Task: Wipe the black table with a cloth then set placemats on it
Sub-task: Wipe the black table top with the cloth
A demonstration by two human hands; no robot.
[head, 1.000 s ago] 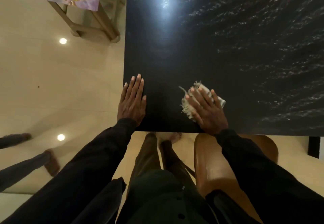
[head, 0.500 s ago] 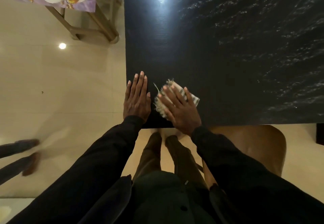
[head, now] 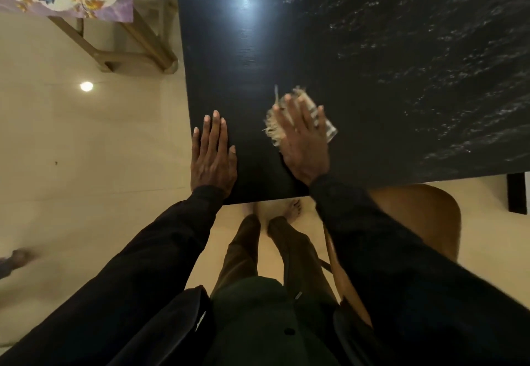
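Sliding right across the black desk (head: 372,50), the right hand (head: 307,148) has drawn apart from the left hand (head: 213,159), which lies flat, fingers straight, at the desk's near left corner. The right hand's straight fingers press a frayed pale cloth (head: 273,129) flat on the desk near its front edge.

The left hand (head: 213,159) is laid flat, fingers straight, on the near left corner of the black worktop (head: 258,59). A pale, frayed cloth (head: 274,127) is pressed onto the worktop under the flat right hand (head: 305,145), near the left. Glistening streaks (head: 430,64) are spread across the worktop's right part. A brown chair (head: 415,216) is seen below the near edge.
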